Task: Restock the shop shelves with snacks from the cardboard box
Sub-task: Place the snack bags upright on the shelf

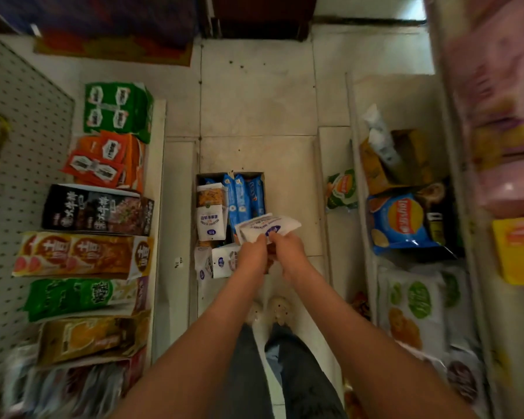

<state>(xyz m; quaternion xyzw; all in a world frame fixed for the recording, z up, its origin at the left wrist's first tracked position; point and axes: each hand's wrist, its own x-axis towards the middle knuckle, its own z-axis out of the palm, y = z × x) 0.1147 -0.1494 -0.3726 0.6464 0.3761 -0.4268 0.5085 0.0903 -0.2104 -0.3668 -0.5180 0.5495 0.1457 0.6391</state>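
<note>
White packets (270, 226): a fanned stack of at least two, exact count unclear, held above the right side of the cardboard box (199, 179).
Left hand (253, 252): arm stretched forward and down; fingers curled round the stack's near left edge.
Right hand (286, 247): arm likewise extended; thumb and fingers pinch the stack's near edge, touching the left hand.
Cardboard box: open on the floor between two shelves; holds three blue packets (243, 198) side by side and several white ones.
Left shelf (159, 176): packs in green, orange and black.
Right shelf (353, 146): one blue crisp bag (400, 220).
Floor: one green crisp bag (342, 189) beside the right shelf.
</note>
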